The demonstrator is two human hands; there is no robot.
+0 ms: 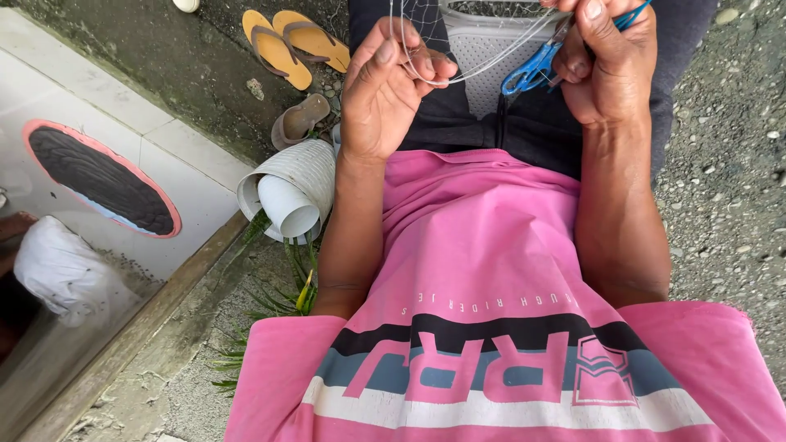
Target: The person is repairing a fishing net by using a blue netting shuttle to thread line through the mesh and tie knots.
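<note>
In the head view, the person's left hand is raised over the lap with its fingers curled in, and the grip pinches a thin clear fishing line between thumb and fingertips. The line loops down under the fingers and runs across toward the right hand. That hand is clenched, its grip closed around the line and around a pair of blue-handled scissors, whose handle loops stick out to the left below the knuckles. Fine netting hangs between the two hands at the top edge, in front of a grey mesh basket on the lap. The person wears a pink shirt and dark trousers.

To the left on the ground lie yellow flip-flops, a brown sandal and stacked white pots tipped on their side. A tiled ledge with a round dark mat is further left.
</note>
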